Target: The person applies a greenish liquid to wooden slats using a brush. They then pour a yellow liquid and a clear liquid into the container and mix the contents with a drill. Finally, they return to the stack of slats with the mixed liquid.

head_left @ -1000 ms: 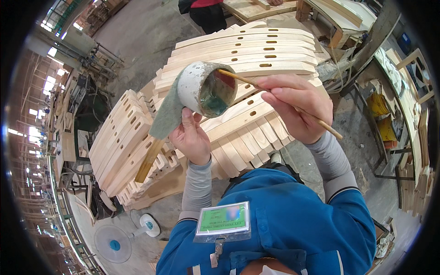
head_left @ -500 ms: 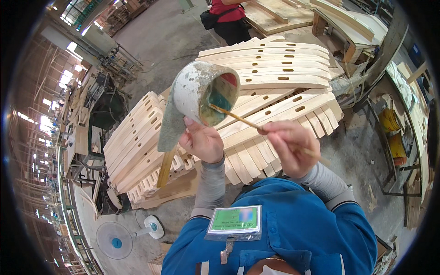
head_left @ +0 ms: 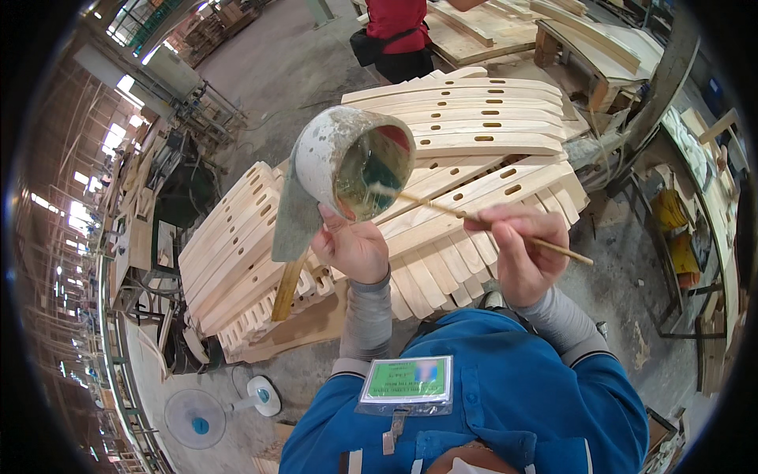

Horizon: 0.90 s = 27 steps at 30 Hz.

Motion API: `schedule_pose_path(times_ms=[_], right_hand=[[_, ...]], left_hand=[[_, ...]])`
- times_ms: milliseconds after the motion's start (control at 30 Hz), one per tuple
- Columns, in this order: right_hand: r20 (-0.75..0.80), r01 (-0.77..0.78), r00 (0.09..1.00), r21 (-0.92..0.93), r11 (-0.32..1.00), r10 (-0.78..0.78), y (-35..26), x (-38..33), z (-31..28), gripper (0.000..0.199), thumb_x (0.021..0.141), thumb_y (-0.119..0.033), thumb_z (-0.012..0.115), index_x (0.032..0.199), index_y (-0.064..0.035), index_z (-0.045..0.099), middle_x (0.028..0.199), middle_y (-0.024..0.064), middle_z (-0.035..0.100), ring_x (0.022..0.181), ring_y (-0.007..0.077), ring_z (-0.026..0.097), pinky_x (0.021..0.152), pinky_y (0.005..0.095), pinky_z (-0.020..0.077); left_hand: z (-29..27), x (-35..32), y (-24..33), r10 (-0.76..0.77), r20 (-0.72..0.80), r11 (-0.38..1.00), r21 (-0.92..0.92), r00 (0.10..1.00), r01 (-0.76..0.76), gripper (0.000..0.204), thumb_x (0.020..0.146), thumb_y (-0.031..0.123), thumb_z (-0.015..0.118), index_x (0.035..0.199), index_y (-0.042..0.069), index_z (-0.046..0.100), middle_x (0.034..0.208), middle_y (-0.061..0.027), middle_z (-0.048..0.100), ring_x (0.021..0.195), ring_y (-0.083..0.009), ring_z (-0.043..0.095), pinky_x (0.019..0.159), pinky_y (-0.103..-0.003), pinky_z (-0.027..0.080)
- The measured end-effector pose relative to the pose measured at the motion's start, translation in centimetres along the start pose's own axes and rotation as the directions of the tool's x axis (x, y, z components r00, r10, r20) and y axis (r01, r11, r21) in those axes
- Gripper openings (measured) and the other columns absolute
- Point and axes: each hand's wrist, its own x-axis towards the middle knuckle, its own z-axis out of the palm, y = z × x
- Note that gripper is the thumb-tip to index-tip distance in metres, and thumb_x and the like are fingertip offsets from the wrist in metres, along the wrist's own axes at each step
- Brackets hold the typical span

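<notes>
My left hand [head_left: 355,246] holds up a stained white, cylindrical pot [head_left: 313,158], tilted so its mouth opens toward the right. Greenish residue coats the inside. Against the pot's left side lies a stiff grey-green sheet [head_left: 287,227], its lower part beside my left thumb. A flat yellowish wooden strip [head_left: 286,291] sticks out below the sheet; how it is held is hidden. Between the fingers of my right hand [head_left: 530,251] is a thin wooden stick [head_left: 446,209]. Its pale, wet-looking tip is at the pot's mouth, near the lower right rim.
Stacked pale slats [head_left: 489,126] with oval slots spread beneath my hands, with another stack [head_left: 229,245] at left. A fan [head_left: 197,419] stands at lower left. A person in red [head_left: 395,31] is beyond the stacks. A workbench [head_left: 604,59] and metal post [head_left: 655,103] stand at right.
My right hand has moved slightly right, drawing the stick's tip back from deep inside the pot to its mouth. The pot has hardly moved. The person in red has shifted a little.
</notes>
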Motion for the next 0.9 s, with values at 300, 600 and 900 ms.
schedule_pose_path(times_ms=[300,600,900], right_hand=[[-0.016,-0.095,0.995,0.138,0.986,0.099,0.9,-1.0,0.8,0.014,0.08,0.011,0.047,0.089,0.0028,0.04,0.096,0.0233,0.054,0.085,0.0277,0.06,0.076,0.038,0.0523],[-0.366,-0.347,0.865,0.057,0.936,0.343,4.8,5.0,-8.6,0.015,0.081,-0.005,0.057,0.084,0.0047,0.047,0.08,0.0173,0.059,0.073,0.0231,0.062,0.07,0.032,0.0538],[-0.505,-0.552,0.736,-0.063,0.832,0.45,12.6,10.0,-20.0,0.021,0.08,-0.01,0.06,0.083,0.0075,0.05,0.074,0.014,0.056,0.058,0.0206,0.062,0.051,0.0263,0.055]], left_hand=[[0.8,-0.3,-1.3,-0.012,0.029,1.0,0.016,1.0,0.012,0.01,0.089,0.01,0.048,0.084,0.003,0.043,0.091,-0.0097,0.055,0.092,-0.0153,0.051,0.082,-0.032,0.044],[-2.6,-0.7,-3.8,-0.32,-0.14,0.933,0.127,0.937,0.337,0.019,0.089,0.013,0.046,0.103,-0.001,0.047,0.108,-0.0131,0.053,0.101,-0.0211,0.052,0.084,-0.039,0.047],[-9.9,-4.7,-6.4,-0.554,-0.234,0.751,0.275,0.799,0.601,0.023,0.089,0.015,0.048,0.094,-0.007,0.051,0.098,-0.0157,0.056,0.088,-0.0198,0.057,0.077,-0.036,0.052]])
